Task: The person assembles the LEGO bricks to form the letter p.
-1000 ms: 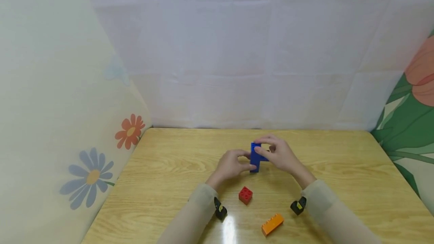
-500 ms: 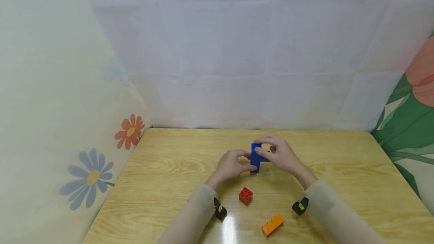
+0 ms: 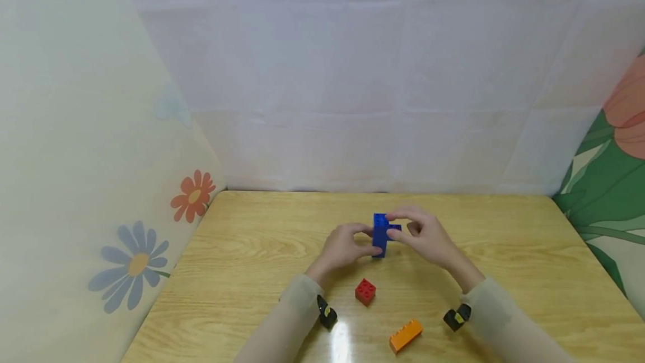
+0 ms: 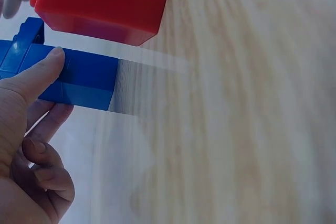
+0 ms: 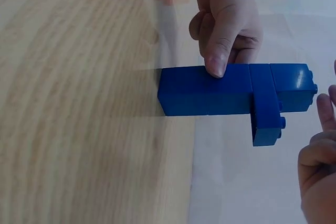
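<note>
At the left of the head view, a blue flower [image 3: 138, 265] decorates the wall. Right of it, just below centre, my left hand [image 3: 345, 246] grips the lower part of an upright blue tower between thumb and fingers. Below centre, a red block [image 3: 365, 292] sits on the wooden table [image 3: 242, 279]. The blue tower [image 3: 379, 242] stands right of centre, one piece jutting right. At the lower edge lies an orange block [image 3: 405, 335]. Farther right, my right hand [image 3: 425, 240] curves loosely beside the tower's top, holding nothing.
</note>
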### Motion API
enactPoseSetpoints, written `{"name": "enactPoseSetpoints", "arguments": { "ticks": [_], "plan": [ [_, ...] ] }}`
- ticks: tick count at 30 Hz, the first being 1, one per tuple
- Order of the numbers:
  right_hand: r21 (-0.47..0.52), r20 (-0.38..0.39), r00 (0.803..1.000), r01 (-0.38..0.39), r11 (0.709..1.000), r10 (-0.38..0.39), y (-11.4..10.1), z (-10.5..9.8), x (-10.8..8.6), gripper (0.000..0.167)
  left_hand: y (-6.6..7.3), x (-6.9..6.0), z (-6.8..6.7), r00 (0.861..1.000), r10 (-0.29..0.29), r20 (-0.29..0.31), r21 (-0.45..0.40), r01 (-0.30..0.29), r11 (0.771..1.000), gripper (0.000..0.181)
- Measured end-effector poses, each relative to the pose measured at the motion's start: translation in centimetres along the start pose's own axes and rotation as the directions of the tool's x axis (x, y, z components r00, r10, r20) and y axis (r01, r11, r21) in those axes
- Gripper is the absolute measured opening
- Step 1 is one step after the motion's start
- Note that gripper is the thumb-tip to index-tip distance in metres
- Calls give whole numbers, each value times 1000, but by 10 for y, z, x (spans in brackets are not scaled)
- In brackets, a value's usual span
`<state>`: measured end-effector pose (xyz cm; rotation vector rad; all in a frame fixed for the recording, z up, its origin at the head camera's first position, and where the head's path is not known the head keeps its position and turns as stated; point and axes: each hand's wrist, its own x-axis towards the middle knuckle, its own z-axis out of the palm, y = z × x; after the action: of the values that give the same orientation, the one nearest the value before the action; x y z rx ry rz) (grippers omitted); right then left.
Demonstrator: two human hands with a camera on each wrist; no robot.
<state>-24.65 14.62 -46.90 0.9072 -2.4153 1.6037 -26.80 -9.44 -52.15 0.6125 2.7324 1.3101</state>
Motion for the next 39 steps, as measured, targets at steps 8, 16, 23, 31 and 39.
{"name": "enactPoseSetpoints", "arguments": {
  "ticks": [8,16,23,31,39],
  "plan": [
    [22,56,988,143,989,-144,2,8,-19,29,-1,0,-3,1000,7,-18,-53,-8,999,43],
    [7,216,965,147,989,-145,5,19,-30,32,2,2,-8,998,58,-38,-93,-61,994,42],
    [13,406,913,37,999,-39,5,31,-34,38,7,4,-11,997,60,-50,-107,-65,992,48],
    [-138,495,867,5,990,64,6,46,-35,48,8,3,-11,997,56,-55,-117,-62,991,49],
    [-181,537,840,24,983,79,9,54,-35,52,12,2,-12,997,50,-63,-117,-57,992,45]
  ]
}}
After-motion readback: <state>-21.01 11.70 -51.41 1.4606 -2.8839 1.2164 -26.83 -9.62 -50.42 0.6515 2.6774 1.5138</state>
